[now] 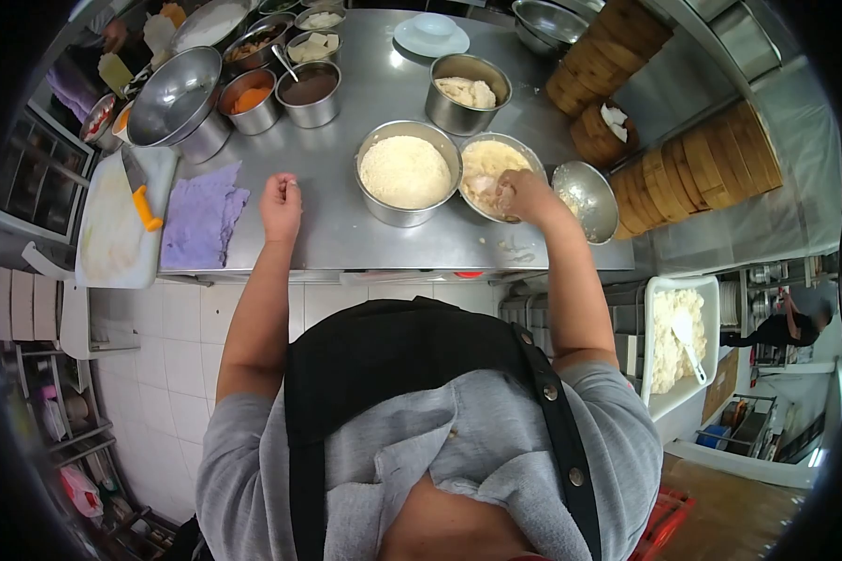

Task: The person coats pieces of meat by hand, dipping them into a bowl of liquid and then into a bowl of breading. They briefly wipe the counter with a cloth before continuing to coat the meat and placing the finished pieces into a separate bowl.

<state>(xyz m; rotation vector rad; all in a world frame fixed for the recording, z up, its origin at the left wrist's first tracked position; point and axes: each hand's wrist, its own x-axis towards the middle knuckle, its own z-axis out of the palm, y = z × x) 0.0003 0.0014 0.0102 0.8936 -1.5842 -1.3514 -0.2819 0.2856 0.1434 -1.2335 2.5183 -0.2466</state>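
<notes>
Right hand (526, 194) in the round metal bowl (485, 215) by the table's (332, 224) near right corner, pale crumbs (482, 161) right at its grip, cannot tell if grasping; left hand (282, 194), clenched, well apart leftward along near edge.

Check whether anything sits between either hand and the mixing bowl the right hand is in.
Left hand: yes, the steel pot of pale crumbs stands between it and the mixing bowl. Right hand: nothing visible; its fingers are inside the bowl.
</notes>
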